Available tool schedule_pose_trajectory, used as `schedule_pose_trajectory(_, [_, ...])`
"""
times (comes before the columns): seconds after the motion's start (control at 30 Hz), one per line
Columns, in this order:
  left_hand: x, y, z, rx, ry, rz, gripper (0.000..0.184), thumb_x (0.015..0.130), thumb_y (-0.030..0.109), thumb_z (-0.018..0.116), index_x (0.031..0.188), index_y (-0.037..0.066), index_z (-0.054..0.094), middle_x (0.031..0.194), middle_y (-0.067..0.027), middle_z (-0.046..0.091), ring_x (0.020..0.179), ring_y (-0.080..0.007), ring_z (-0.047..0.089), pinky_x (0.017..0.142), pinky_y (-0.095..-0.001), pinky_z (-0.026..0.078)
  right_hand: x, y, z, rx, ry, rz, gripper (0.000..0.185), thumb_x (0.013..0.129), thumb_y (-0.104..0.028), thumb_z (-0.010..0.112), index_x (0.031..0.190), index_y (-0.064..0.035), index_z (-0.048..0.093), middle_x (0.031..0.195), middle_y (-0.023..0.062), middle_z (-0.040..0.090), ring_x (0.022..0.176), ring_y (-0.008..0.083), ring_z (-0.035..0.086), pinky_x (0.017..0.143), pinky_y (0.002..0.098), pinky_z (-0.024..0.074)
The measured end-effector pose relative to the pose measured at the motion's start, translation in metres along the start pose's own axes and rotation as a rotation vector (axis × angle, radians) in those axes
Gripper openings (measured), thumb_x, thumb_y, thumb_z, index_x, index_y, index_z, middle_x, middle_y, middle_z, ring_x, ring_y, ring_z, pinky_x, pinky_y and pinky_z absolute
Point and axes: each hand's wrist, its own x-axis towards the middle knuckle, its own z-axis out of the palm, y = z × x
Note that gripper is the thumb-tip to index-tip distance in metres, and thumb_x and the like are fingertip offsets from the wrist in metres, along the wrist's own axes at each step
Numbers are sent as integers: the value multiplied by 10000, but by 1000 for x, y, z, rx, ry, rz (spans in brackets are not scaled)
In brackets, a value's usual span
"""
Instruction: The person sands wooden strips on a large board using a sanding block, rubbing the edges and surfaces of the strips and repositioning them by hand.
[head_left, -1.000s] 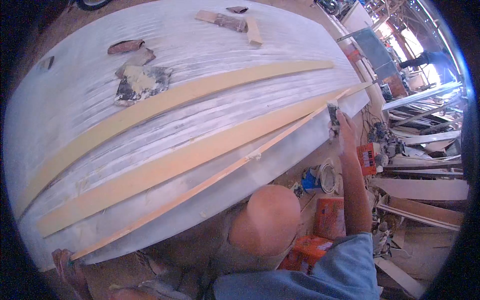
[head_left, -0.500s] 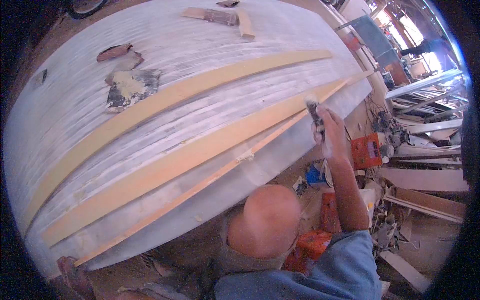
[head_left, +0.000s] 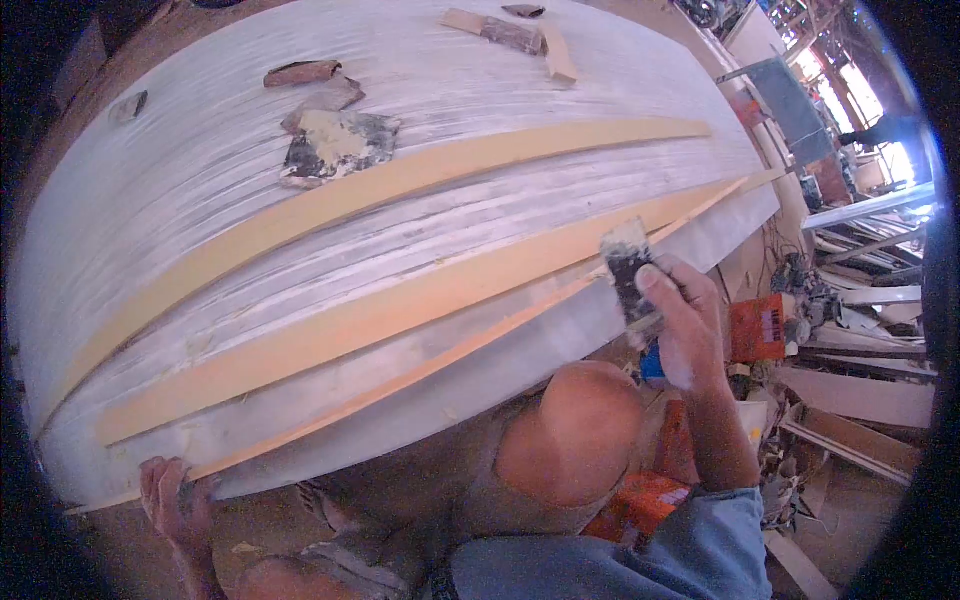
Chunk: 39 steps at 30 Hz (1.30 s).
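My right hand [head_left: 690,315] is closed around a putty knife [head_left: 628,265], its blade smeared with pale filler. The blade is over the thin wooden strip [head_left: 400,375] along the side of an upturned, white-smeared hull [head_left: 480,210]; whether it touches cannot be told. At the near left end of that strip is my left hand [head_left: 175,505], fingers curled at the hull edge. Something greyish shows between its thumb and fingers, too unclear to name. A dark board with pale filler [head_left: 340,148] lies on the hull beside folded brown sandpaper [head_left: 302,73].
Two wider wooden battens, an upper one [head_left: 330,205] and a lower one [head_left: 370,315], curve along the hull. Wood offcuts [head_left: 560,55] lie at its far end. An orange box [head_left: 757,327] and stacked planks [head_left: 860,395] crowd the floor at right.
The view has shifted, so the hull appears further right. My right hand has turned the knife, showing its flat face. The filler lump on the thin strip no longer shows.
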Motion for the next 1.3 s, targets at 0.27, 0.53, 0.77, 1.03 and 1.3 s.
schedule_pose_trajectory(0.27, [10, 29, 14, 32, 58, -42, 444, 697, 48, 808, 1092, 19, 606, 994, -184, 659, 956, -409, 590, 864, -533, 473, 24, 25, -22, -473, -21, -158, 304, 944, -252, 687, 814, 22, 671, 650, 53, 583, 591, 78, 526, 514, 295, 441])
schedule_pose_trajectory(0.53, [20, 34, 12, -8, 90, -41, 466, 651, 15, 824, 1071, 18, 621, 995, -177, 673, 942, -402, 601, 838, -523, 483, 6, 9, 19, -356, -168, 59, 290, 952, -256, 684, 815, -2, 658, 662, -2, 582, 536, 62, 513, 448, 252, 405])
schedule_pose_trajectory(0.77, [19, 27, 15, -31, 14, -89, 462, 648, 58, 856, 1068, 51, 665, 1061, -172, 691, 1023, -408, 620, 883, -524, 505, -13, -13, 85, -687, -462, -84, 438, 940, -357, 678, 731, 29, 669, 559, 60, 584, 500, 112, 529, 465, 321, 410])
schedule_pose_trajectory(1.03, [36, 39, 11, -76, 62, -61, 423, 609, 78, 815, 997, 47, 649, 986, -119, 696, 931, -348, 624, 808, -476, 488, -57, -27, 167, -671, -658, 110, 418, 955, -377, 659, 829, 19, 703, 655, 98, 654, 572, 138, 621, 523, 341, 484])
schedule_pose_trajectory(1.3, [29, 40, 15, -73, 65, -93, 348, 669, 106, 794, 979, 55, 644, 986, -121, 693, 929, -354, 622, 820, -487, 497, -78, -37, 148, -464, -833, -118, 361, 966, -238, 623, 1280, -59, 634, 981, 156, 731, 916, 223, 725, 845, 376, 561])
